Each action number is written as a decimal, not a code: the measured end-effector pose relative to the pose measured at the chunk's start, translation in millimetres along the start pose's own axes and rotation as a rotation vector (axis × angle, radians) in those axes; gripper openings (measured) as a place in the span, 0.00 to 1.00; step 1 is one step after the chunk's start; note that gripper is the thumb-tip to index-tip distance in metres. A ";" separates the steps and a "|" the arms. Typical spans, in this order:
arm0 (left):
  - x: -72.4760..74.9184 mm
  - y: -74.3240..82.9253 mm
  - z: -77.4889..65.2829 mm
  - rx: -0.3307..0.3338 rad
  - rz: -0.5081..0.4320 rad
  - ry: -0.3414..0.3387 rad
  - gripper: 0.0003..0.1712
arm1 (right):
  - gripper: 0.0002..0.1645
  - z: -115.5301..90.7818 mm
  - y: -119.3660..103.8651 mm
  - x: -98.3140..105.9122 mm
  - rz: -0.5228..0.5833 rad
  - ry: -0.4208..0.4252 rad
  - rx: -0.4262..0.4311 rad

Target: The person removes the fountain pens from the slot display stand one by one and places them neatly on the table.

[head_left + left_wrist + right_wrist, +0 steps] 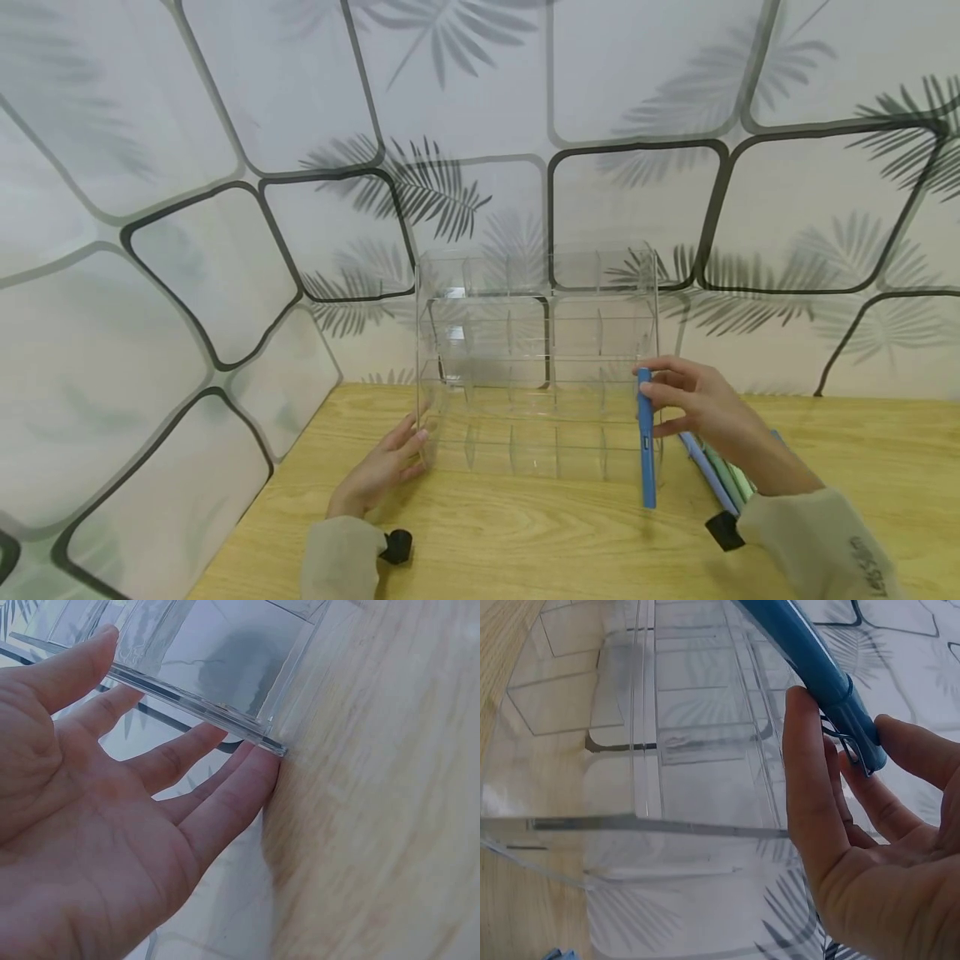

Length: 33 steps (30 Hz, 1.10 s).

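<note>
A clear acrylic display rack (534, 450) with several stepped rows of small compartments stands on the table against the wall. My right hand (701, 404) pinches a blue pen (647, 450) near its top end, in front of the rack's right side. The pen is nearly upright in the head view; its wire clip (847, 742) shows in the right wrist view. At the rack's left side is my left hand (386, 467); in the left wrist view its loosely extended fingers (232, 806) touch the side panel's edge near the table.
Several pens (723, 475) in lilac and green tones lie on the wooden table (517, 533) right of the rack, partly hidden by my right forearm. Patterned cloth walls (480, 108) rise behind and to the left. Both wrists carry a black device (397, 546).
</note>
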<state>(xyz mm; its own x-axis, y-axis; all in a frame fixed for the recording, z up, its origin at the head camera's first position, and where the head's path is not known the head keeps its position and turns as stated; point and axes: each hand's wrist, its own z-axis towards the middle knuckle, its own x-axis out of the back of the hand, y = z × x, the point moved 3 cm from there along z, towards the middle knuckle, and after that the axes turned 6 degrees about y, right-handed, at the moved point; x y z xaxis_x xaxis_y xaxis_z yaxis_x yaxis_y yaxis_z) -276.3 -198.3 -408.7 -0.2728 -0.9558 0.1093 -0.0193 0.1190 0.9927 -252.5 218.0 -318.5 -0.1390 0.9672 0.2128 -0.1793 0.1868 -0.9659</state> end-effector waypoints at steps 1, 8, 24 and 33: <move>0.1 -0.1 0.2 0.000 -0.002 0.000 0.36 | 0.28 -0.3 0.1 2.2 -0.005 0.003 0.001; 1.0 -0.1 0.3 0.000 -0.007 0.010 0.36 | 0.26 -1.9 4.6 17.7 -0.049 0.029 0.007; -0.7 1.3 -0.1 -0.008 0.007 0.005 0.35 | 0.12 -11.0 21.6 64.1 -0.106 0.096 -0.013; -1.0 0.6 -0.9 -0.004 0.010 0.013 0.34 | 0.19 -18.7 29.2 89.1 -0.124 0.101 -0.011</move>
<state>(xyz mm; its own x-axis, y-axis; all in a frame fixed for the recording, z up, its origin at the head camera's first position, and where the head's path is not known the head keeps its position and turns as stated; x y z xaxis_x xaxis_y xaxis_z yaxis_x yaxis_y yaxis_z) -275.2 -197.6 -408.1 -0.2604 -0.9580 0.1202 -0.0128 0.1279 0.9917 -251.9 312.8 -330.6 -0.0179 0.9489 0.3149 -0.1779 0.3069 -0.9350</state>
